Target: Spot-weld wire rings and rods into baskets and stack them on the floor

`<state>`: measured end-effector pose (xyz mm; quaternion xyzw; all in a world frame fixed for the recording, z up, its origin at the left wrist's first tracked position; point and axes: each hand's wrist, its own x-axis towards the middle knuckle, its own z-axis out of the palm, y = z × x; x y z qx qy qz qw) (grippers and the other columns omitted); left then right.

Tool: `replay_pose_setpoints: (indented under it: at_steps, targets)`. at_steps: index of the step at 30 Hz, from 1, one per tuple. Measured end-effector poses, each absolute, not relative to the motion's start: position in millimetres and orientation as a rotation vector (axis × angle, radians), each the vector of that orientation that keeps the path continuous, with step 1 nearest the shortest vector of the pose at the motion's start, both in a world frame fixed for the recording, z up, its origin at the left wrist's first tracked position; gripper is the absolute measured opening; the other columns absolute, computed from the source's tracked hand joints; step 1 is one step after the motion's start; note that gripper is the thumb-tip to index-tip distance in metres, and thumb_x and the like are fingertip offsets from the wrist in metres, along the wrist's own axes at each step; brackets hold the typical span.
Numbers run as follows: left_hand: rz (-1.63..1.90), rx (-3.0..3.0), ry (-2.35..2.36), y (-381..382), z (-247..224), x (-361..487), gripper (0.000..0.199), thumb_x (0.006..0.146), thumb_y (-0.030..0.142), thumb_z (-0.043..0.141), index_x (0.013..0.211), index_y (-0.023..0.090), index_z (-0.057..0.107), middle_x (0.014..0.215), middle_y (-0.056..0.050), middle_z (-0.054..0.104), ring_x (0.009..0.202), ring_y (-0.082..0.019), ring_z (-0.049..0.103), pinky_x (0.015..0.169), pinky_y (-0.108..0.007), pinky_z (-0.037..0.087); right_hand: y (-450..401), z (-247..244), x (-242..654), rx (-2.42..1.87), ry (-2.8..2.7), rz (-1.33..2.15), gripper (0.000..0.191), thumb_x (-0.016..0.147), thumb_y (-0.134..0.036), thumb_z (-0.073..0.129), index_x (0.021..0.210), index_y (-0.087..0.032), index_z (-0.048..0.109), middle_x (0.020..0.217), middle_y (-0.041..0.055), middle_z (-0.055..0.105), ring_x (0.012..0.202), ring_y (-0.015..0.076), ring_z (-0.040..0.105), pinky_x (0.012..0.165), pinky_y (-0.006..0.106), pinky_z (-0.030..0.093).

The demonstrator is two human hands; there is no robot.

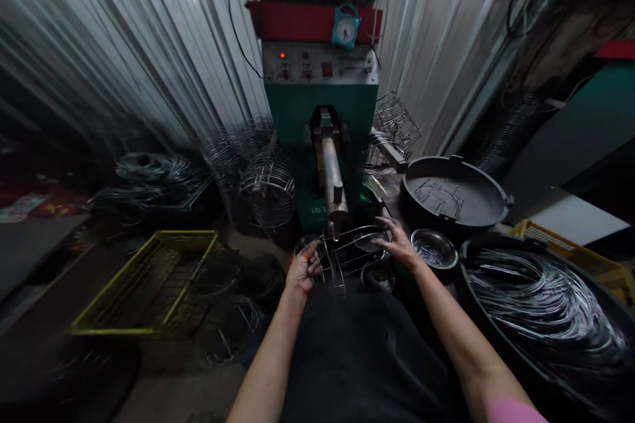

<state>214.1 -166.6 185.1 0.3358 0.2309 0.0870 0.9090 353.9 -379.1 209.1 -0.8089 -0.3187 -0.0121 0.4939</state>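
**Wire frame at the welding machine, with surrounding bins**

- Wire frame (342, 256): partly built, of rings and straight rods; sits just below the electrode arm (333, 188) of the green machine (322, 112), in front of the person's lap.
- Left hand (303, 269): fingers curled and closed on the frame's left ring.
- Right hand (397, 241): fingers spread over the frame's right ring, resting on it; whether it truly grips cannot be told.
- Small metal bowl (436, 251): just right of the right hand; holds short wire pieces.
- Round black tray (454, 195): behind the bowl; holds a few thin wire parts, mostly bare floor showing.
- Large black tub (540, 314): at far right; filled with coiled wire rings.
- Yellow crate (149, 281): on the floor at left; contents too dim to tell.
- Finished wire baskets (268, 185): stacked left of the machine; more at its right.
- Small clock (346, 28): hung on the machine's red top.
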Motion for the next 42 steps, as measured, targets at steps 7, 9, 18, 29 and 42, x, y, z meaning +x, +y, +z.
replay_pose_setpoints:
  at_steps: [7, 9, 18, 29, 42]
  targets:
    - [0.058, 0.658, 0.383, -172, 152, 146, 0.027, 0.061, 0.029, 0.071, 0.079, 0.013, 0.057, 0.042, 0.011, 0.032, 0.029, 0.003, 0.018, 0.032, -0.012, 0.017, -411, 219, 299, -1.784, -0.823, 0.823, 0.023, 0.057, -0.033, 0.07, 0.069, -0.015, 0.06, 0.063, -0.0022, 0.056, 0.063, 0.0127, 0.051, 0.06, 0.025, 0.04]
    - [0.063, 0.621, 0.388, -172, 146, 130, 0.024, 0.062, 0.028, 0.071, 0.075, 0.013, 0.057, 0.042, 0.011, 0.031, 0.028, 0.003, 0.018, 0.032, -0.012, 0.017, -416, 225, 284, -1.7, -0.848, 0.926, 0.025, 0.054, -0.033, 0.072, 0.068, -0.015, 0.06, 0.061, -0.0029, 0.055, 0.06, 0.011, 0.048, 0.056, 0.022, 0.038]
    - [0.071, 0.592, 0.475, -152, 142, 88, 0.045, 0.079, 0.05, 0.043, 0.097, 0.012, 0.056, 0.069, -0.007, 0.063, 0.059, -0.016, 0.061, 0.053, -0.028, 0.048, -381, 266, 236, -1.174, -0.433, 1.069, 0.02, 0.07, -0.033, 0.061, 0.078, -0.014, 0.061, 0.053, -0.0036, 0.042, 0.043, 0.0049, 0.034, 0.039, 0.018, 0.028]
    - [0.112, 0.535, 0.684, -189, 120, 74, 0.04, 0.075, 0.04, 0.055, 0.106, 0.017, 0.042, 0.076, -0.008, 0.064, 0.06, -0.018, 0.063, 0.05, -0.027, 0.048, -333, 242, 235, -1.098, 0.013, 0.872, 0.01, 0.071, -0.011, 0.053, 0.075, -0.018, 0.058, 0.075, 0.0032, 0.062, 0.068, 0.0137, 0.058, 0.061, 0.029, 0.05]
    - [0.162, 0.628, 0.792, -205, 126, 78, 0.043, 0.073, 0.049, 0.053, 0.099, 0.016, 0.043, 0.065, -0.003, 0.06, 0.044, -0.014, 0.057, 0.035, -0.021, 0.037, -330, 223, 201, -1.414, -0.222, 0.692, 0.034, 0.057, -0.031, 0.071, 0.083, -0.018, 0.054, 0.063, -0.0044, 0.053, 0.052, 0.0072, 0.047, 0.048, 0.021, 0.04]
